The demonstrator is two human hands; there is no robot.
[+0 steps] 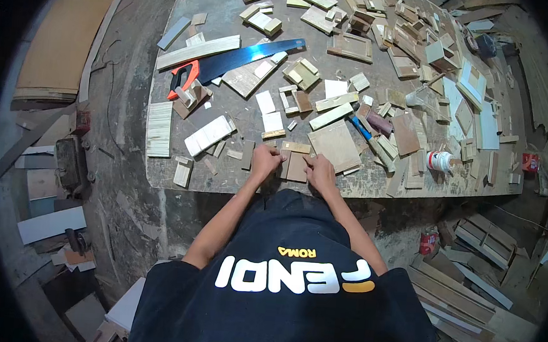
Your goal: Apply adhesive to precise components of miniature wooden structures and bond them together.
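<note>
Close to the near edge of the table, a small brown wooden board lies between my two hands, with a light wooden strip along its far end. My left hand is closed at the board's left side, thumb and fingers together on it. From the right, my right hand reaches in with curled fingers, their tips pressed on the board's right side. A larger square plywood piece lies just beyond my right hand. Left of my left hand rests a narrow dark wooden piece.
A handsaw with an orange handle lies at the far left of the worktable. A hammer with a blue grip and a white tub are to the right. Wood offcuts cover much of the tabletop; boards lie on the floor.
</note>
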